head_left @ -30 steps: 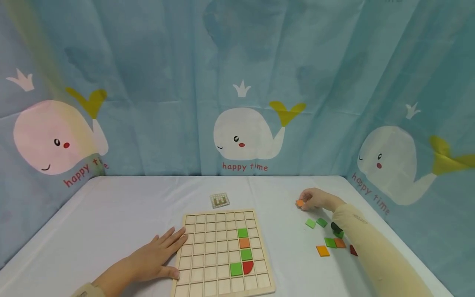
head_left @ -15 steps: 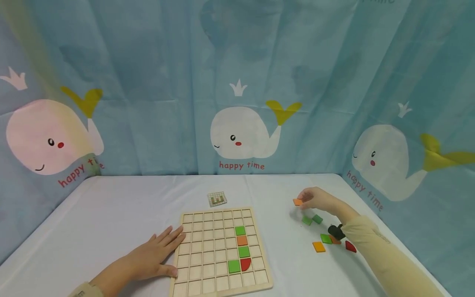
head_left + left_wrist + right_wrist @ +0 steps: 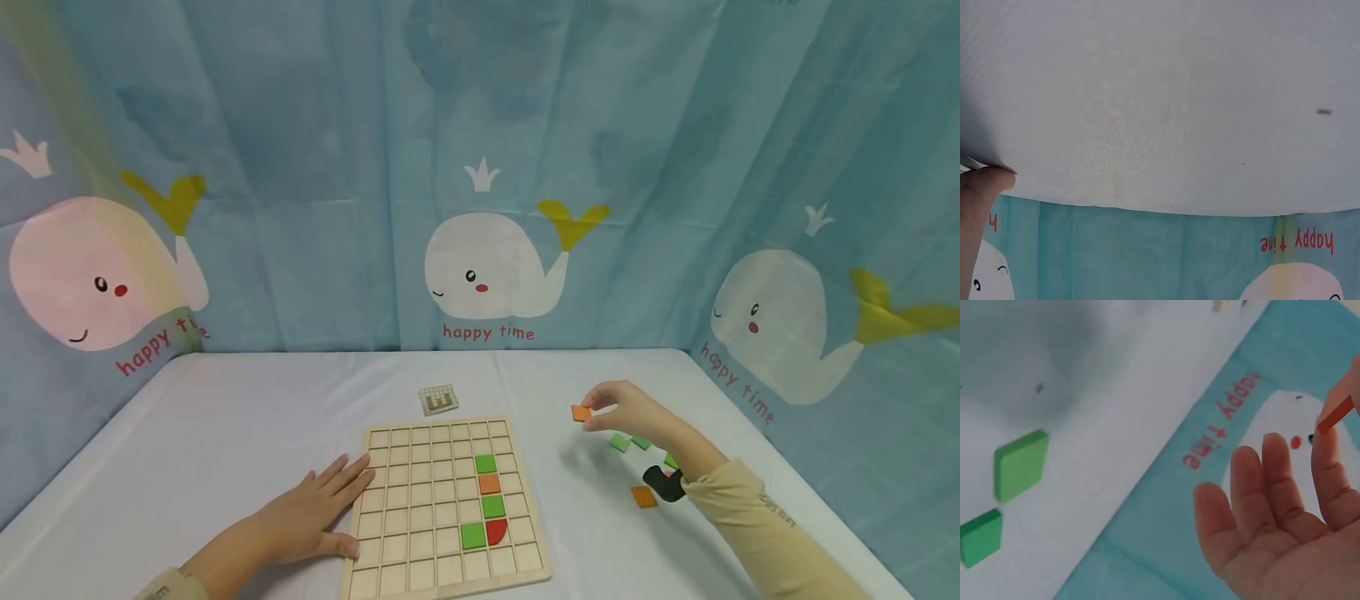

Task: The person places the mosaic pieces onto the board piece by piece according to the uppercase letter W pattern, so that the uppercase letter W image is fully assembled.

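My right hand (image 3: 628,412) pinches an orange square tile (image 3: 581,413) between thumb and index finger, above the table to the right of the board. In the right wrist view the tile (image 3: 1337,411) shows edge-on at the right, with the other fingers (image 3: 1249,481) held apart from it. My left hand (image 3: 315,510) lies with fingers spread, fingertips and thumb at the left edge of the wooden grid board (image 3: 420,493). Set in the board's cells are several green squares (image 3: 492,507), an orange square (image 3: 489,484) and a red rounded piece (image 3: 497,531).
Loose green tiles (image 3: 620,443) and an orange tile (image 3: 643,497) lie right of the board, partly under my right forearm. Behind the board is a small pattern card (image 3: 438,400). A blue curtain (image 3: 337,250) with printed whales encloses the table's far side.
My right hand has raised the orange tile off the table and carried it left, toward the board. The left hand keeps its place at the board's edge.
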{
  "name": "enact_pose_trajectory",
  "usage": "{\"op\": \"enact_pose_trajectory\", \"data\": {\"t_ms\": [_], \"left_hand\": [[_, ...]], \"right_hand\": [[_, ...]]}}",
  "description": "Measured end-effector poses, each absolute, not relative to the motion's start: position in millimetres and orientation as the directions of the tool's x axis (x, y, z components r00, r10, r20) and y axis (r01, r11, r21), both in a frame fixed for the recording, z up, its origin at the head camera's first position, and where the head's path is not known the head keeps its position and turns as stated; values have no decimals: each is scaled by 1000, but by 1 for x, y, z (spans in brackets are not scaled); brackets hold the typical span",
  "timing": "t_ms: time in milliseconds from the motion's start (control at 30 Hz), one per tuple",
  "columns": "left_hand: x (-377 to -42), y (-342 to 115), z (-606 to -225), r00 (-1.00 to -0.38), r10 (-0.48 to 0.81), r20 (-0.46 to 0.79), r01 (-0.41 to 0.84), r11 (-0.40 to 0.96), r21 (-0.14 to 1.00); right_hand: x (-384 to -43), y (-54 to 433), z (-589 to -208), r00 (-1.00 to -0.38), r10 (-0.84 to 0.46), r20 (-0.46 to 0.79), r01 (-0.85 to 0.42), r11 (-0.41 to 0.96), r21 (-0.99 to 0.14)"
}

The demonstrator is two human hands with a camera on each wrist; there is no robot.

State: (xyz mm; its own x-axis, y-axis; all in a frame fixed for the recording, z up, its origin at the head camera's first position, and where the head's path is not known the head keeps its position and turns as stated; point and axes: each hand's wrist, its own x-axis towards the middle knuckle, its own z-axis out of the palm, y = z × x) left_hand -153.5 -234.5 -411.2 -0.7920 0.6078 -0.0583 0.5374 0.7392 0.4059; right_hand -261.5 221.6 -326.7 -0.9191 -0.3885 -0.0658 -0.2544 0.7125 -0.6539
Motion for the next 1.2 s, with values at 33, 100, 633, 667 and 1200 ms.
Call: {"op": "enact_pose_trajectory", "data": {"t_ms": [33,100,633,667,1200], "left_hand": [[-154,-235,-411,-792,608,-58,538,739,405],[-154,-235,-411,-791,609,-55,540,738,405],[-154,-235,-412,-794,607,-41,545,740,394],[-154,-235,-412,-794,607,-43,544,740,394],[-154,-235,-411,-796,604,-36,553,750,362]], "right_hand": [[-259,218,-326,-920,-388,-59,-258,711,-654],[-255,212,-325,-922,-385,-48,-263,710,-653],[-239,183,-328,-920,-392,-25,-202,528,-825],[-238,182,-328,-920,-391,-35,-188,516,-836],[-219,154,-343,-870,-489,-58,-138,355,-925]]}}
